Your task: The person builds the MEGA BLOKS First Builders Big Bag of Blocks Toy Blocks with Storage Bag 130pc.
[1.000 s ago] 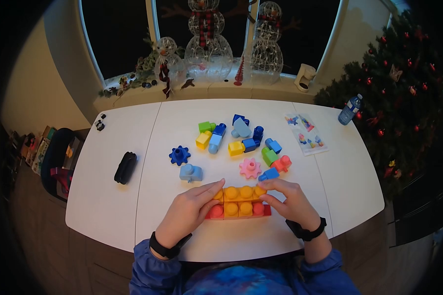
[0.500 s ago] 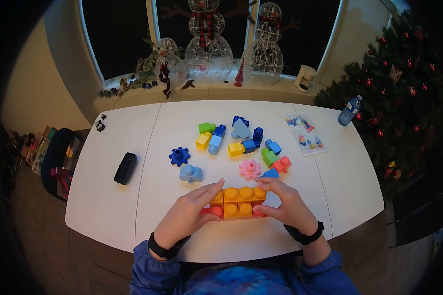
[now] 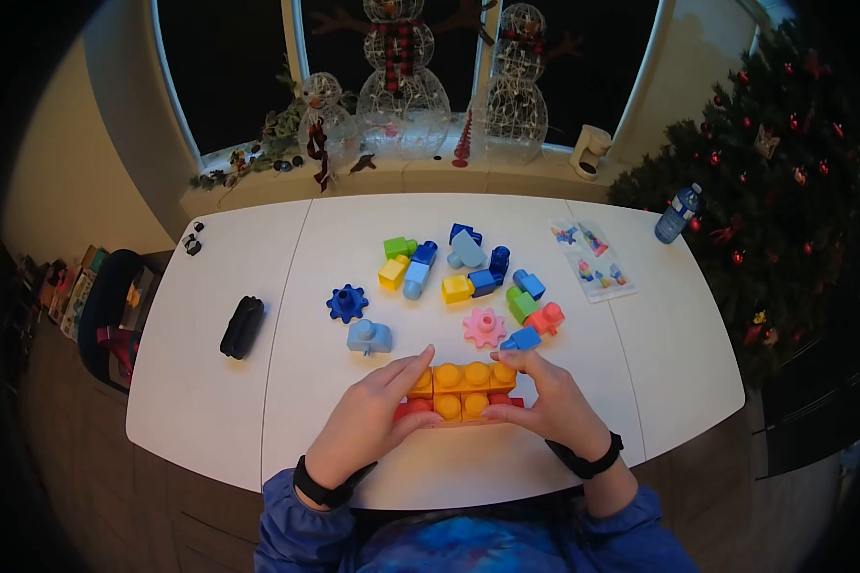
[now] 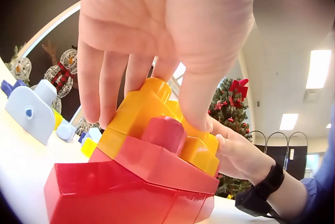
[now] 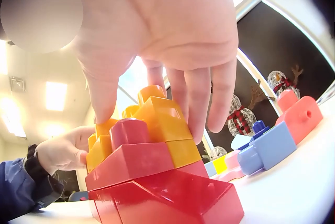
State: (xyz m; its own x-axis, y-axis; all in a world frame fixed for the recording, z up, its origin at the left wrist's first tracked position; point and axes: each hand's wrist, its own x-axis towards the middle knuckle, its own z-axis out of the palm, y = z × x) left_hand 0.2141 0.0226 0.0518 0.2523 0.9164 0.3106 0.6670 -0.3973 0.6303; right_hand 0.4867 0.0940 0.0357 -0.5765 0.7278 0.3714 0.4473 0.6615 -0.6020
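Observation:
In the head view, a stack of toy building blocks stands near the table's front edge: orange blocks (image 3: 462, 377) in two stepped rows over red blocks (image 4: 131, 190). My left hand (image 3: 365, 413) grips the stack's left end, thumb along the near side and fingers over the far side. At the right end, my right hand (image 3: 562, 409) holds it the same way. A red stud (image 5: 129, 131) shows beside the orange blocks in the right wrist view. Just beyond the stack lie a light blue block (image 3: 369, 336), a pink gear (image 3: 484, 328) and a blue block (image 3: 522, 340).
Farther back on the white table (image 3: 210, 411) lie several loose blocks, among them a yellow block (image 3: 457, 288), and a dark blue gear (image 3: 347, 302). A black case (image 3: 243, 328) is at left. A picture sheet (image 3: 594, 263) and a water bottle (image 3: 677, 213) are at right.
Both thumbs have slid from between the block rows down to the stack's near side, and they now sit closer together. The loose blocks stay where they were.

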